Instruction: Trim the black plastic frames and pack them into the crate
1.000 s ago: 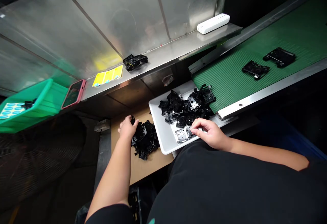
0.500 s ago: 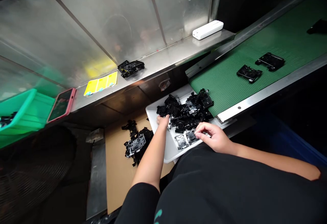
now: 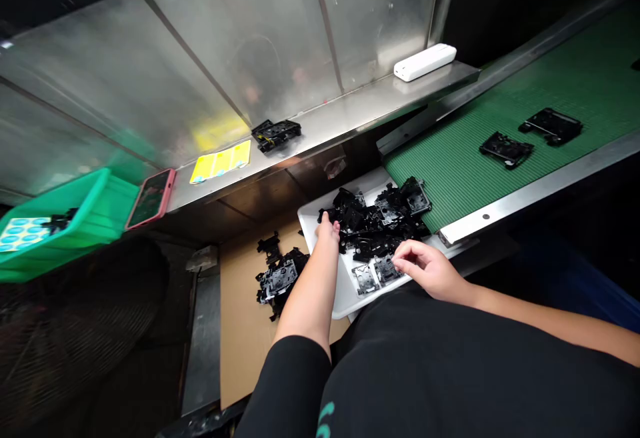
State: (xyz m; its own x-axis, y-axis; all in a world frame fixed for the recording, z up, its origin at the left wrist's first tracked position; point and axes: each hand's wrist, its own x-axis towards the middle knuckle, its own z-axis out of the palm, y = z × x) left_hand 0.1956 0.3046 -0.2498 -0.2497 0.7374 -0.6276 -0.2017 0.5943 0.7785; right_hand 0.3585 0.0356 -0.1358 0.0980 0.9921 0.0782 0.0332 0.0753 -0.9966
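A white tray [image 3: 345, 301] holds a heap of black plastic parts [image 3: 373, 225] with some metal plates among them. My left hand [image 3: 328, 230] reaches over the tray's left side and touches the heap's left edge; its fingers are partly hidden, so its grip is unclear. At the front right of the tray is my right hand [image 3: 430, 270], thumb and fingers curled together in a pinch. Its fingertips meet the edge of a dark part with a grey plate [image 3: 385, 269]; anything small between them is hidden. Beside that lies a silver-grey plate part [image 3: 365, 279].
More black parts [image 3: 280, 279] lie on cardboard [image 3: 237, 351] at left. A green conveyor belt [image 3: 450, 158] carries two black parts [image 3: 506, 149]. The metal shelf holds a white device [image 3: 425, 63], black parts [image 3: 276, 135], yellow cards [image 3: 221, 162] and a phone [image 3: 151, 198], near a green bin [image 3: 100, 225].
The view has swung left, so everything appears farther right. My left hand has turned and moved slightly deeper along the heap's left edge. My right hand keeps its pinch at the same spot.
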